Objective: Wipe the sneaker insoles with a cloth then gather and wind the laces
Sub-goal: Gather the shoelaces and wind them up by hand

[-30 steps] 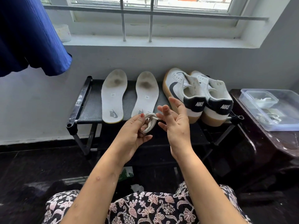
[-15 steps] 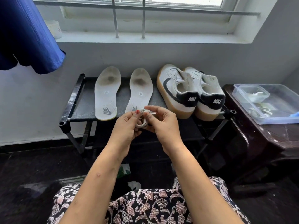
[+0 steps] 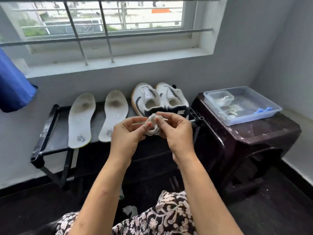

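Head view. Both hands are working in front of the black rack point(image 3: 50, 126), raised above its front edge. The left hand point(image 3: 126, 133) is pinching a loose end of the white lace point(image 3: 153, 124) between thumb and fingertips, the remaining fingers curled in. The right hand point(image 3: 176, 131) is closing around the wound bundle of that lace, thumb and forefinger pressing on its top, the other fingers cupping it from the right. The bundle is sitting between the two hands, touching both, and is covering part of the rack's front edge from this angle.

On the rack's top, two white insoles are lying flat, side by side but apart: the left insole point(image 3: 81, 119) toward the left end, its heel reaching the front edge, and the right insole point(image 3: 114, 114) just beside it near the middle (both are showing grey soiling at the toe end). The pair of white sneakers point(image 3: 159, 99) is standing at the right end, heels toward the front edge, the two shoes touching each other, partly hidden by the hands.

A dark stool point(image 3: 245, 138) is standing just beside the rack's right end, carrying a clear plastic tray point(image 3: 264, 114); its small contents are too indistinct to identify. A blue cloth point(image 3: 11, 89) is hanging at the left edge. A patterned garment point(image 3: 160, 217) is covering the lap at the bottom.
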